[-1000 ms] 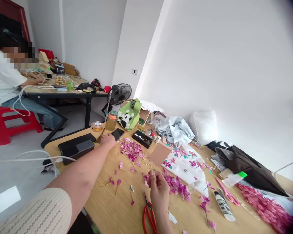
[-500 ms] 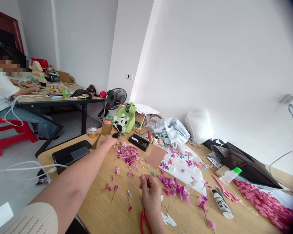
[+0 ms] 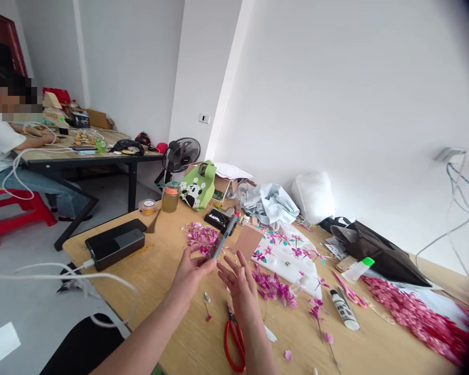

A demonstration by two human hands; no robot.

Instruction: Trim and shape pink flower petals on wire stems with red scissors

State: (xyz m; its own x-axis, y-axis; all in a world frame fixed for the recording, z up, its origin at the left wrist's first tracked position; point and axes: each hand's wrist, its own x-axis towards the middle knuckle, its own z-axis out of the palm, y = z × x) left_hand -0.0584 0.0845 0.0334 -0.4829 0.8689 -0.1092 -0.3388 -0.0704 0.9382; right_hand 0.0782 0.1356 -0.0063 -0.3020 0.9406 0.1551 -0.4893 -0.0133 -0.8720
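Observation:
My left hand (image 3: 193, 271) is closed on a slim grey-blue phone (image 3: 223, 238), seen nearly edge-on and tilted up over the table. Fingers spread and slightly curled, my right hand (image 3: 242, 289) is just to its right; it holds nothing that I can see. Below my right wrist lie red-handled pliers (image 3: 234, 344), partly covered. Loose purple petals (image 3: 199, 237) are heaped behind the phone. Beyond my right hand are a purple flower cluster (image 3: 275, 286) and a pinkish-brown card (image 3: 248, 239).
A black device with a cable (image 3: 117, 245) sits at the table's left edge, near a jar (image 3: 170, 197). Rightward lie a glue bottle (image 3: 344, 310), pink scissors (image 3: 352, 291) and pink strands (image 3: 414, 317). Another person (image 3: 3, 135) sits at the far-left table.
My left hand has come back from the far side near the jar, bringing the phone in front of me. My right hand has lifted and its curled fingers have spread.

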